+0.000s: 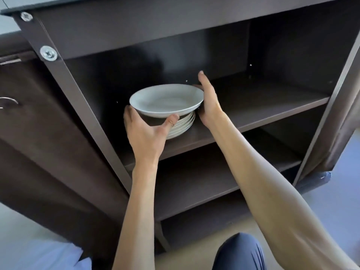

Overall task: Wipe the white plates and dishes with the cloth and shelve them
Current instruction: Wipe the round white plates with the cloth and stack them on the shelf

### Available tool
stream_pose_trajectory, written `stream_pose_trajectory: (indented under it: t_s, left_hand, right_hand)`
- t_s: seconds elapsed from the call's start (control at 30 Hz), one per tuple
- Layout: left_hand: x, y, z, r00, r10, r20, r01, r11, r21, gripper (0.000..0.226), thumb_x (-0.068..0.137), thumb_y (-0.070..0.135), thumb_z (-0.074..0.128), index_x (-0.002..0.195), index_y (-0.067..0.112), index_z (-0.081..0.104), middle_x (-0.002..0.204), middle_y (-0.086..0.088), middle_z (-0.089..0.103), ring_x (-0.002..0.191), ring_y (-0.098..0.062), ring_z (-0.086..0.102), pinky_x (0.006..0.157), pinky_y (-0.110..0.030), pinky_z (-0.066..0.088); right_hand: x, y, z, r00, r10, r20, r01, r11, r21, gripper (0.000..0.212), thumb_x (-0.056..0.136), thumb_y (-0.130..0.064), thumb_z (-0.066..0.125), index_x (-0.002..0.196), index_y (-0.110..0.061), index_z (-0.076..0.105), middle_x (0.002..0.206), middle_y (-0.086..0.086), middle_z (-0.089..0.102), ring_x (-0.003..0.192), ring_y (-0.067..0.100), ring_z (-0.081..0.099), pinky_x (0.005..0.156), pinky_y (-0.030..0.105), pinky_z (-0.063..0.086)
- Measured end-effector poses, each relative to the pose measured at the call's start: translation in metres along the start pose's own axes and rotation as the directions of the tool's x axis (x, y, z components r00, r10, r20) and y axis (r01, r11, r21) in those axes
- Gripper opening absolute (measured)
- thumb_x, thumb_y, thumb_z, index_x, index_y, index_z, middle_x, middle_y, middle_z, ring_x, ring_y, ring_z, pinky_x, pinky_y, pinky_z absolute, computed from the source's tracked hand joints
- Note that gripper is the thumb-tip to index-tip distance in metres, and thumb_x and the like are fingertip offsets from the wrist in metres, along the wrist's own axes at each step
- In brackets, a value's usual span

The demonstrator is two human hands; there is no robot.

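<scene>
A white deep dish point(165, 98) hovers just over a stack of white plates point(183, 125) at the left end of the dark cabinet's upper shelf point(263, 102). My left hand point(146, 133) cups the dish from below at its front left, thumb against the front rim. On the other side, my right hand point(208, 102) grips the right rim, thumb pointing up and fingers hidden behind the dish. Both hands hold the dish. No cloth is in view.
The upper shelf runs bare to the right of the stack. A lower shelf point(194, 184) lies beneath. A drawer front with a metal handle point(7, 103) is at the left, an open cabinet door point(341, 114) at the right. My knee point(239, 252) is at the bottom.
</scene>
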State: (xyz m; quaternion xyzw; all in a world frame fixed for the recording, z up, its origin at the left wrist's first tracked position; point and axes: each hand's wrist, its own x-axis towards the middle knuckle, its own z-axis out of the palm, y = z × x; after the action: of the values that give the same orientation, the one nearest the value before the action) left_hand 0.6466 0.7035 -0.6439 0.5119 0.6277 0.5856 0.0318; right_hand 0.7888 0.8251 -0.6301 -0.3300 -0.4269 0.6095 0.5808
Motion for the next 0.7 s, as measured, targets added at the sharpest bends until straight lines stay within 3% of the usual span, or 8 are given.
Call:
stream_pose_trajectory:
  t_s: [0.13,0.2,0.33,0.43,0.53,0.6,0.7]
  left_hand:
    - [-0.001,-0.017,-0.003,0.999,-0.045,0.007,0.045,0.995,0.088,0.118,0.066,0.063,0.086,0.156,0.007,0.036,0.168,-0.012,0.021,0.157,-0.025,0.015,0.127,-0.042,0.019]
    - [-0.001,-0.024,-0.004,0.998,-0.067,0.019,0.065,0.993,0.100,0.117,0.068,0.065,0.083,0.157,0.006,0.034,0.170,-0.011,0.017,0.158,-0.024,0.014,0.127,-0.041,0.018]
    - [-0.003,-0.031,-0.004,0.995,-0.091,0.032,0.089,0.994,0.057,0.123,0.071,0.063,0.083,0.161,0.004,0.023,0.170,-0.012,0.016,0.157,-0.023,0.017,0.122,-0.024,0.013]
    - [-0.002,-0.031,-0.004,0.993,-0.105,0.049,0.105,0.994,0.011,0.118,0.070,0.064,0.082,0.156,0.003,0.029,0.163,-0.017,0.032,0.151,-0.029,0.031,0.125,-0.044,0.027]
    - [-0.004,-0.032,-0.005,0.993,-0.106,0.052,0.107,0.994,-0.019,0.119,0.065,0.071,0.079,0.155,0.007,0.033,0.158,-0.009,0.042,0.146,-0.023,0.039,0.122,-0.038,0.032]
    - [-0.004,-0.032,-0.007,0.993,-0.116,0.030,0.117,0.992,-0.037,0.124,0.058,0.076,0.077,0.155,0.012,0.034,0.155,-0.002,0.047,0.143,-0.018,0.042,0.118,-0.032,0.034]
    - [-0.004,-0.031,-0.007,0.988,-0.154,0.019,0.155,0.987,-0.046,0.134,0.052,0.077,0.078,0.159,0.012,0.029,0.157,-0.003,0.046,0.147,-0.021,0.038,0.121,-0.038,0.033]
  right_hand:
    - [0.007,0.018,-0.003,1.000,0.027,0.008,-0.027,1.000,0.013,0.065,0.093,-0.059,0.062,0.127,-0.004,0.067,0.115,0.015,0.075,0.109,0.031,0.071,0.109,0.047,0.050]
    - [0.010,0.021,-0.002,1.000,0.014,0.027,-0.014,1.000,-0.019,0.056,0.088,-0.055,0.068,0.114,-0.005,0.073,0.109,0.014,0.077,0.104,0.029,0.073,0.106,0.045,0.052]
    - [0.014,0.025,-0.001,0.999,-0.002,0.041,0.007,0.993,-0.117,0.047,0.084,-0.050,0.073,0.112,-0.011,0.074,0.098,0.005,0.080,0.095,0.019,0.076,0.097,0.035,0.056]
    - [0.019,0.028,-0.001,1.000,0.020,0.006,-0.019,0.990,-0.138,0.026,0.085,-0.046,0.076,0.093,-0.024,0.066,0.082,-0.008,0.079,0.086,0.012,0.075,0.092,0.031,0.056]
    - [0.020,0.030,0.000,0.999,0.045,-0.007,-0.045,0.982,-0.182,0.032,0.084,-0.053,0.076,0.090,-0.026,0.061,0.078,-0.010,0.078,0.087,0.012,0.075,0.092,0.031,0.055]
    - [0.020,0.029,0.001,0.998,0.055,0.018,-0.049,0.971,-0.233,0.040,0.084,-0.060,0.073,0.095,-0.022,0.068,0.085,-0.005,0.079,0.090,0.014,0.075,0.096,0.032,0.054]
    - [0.018,0.029,0.002,0.998,0.056,0.027,-0.046,0.958,-0.282,0.056,0.085,-0.064,0.070,0.109,-0.014,0.073,0.098,0.001,0.080,0.100,0.017,0.074,0.105,0.037,0.051]
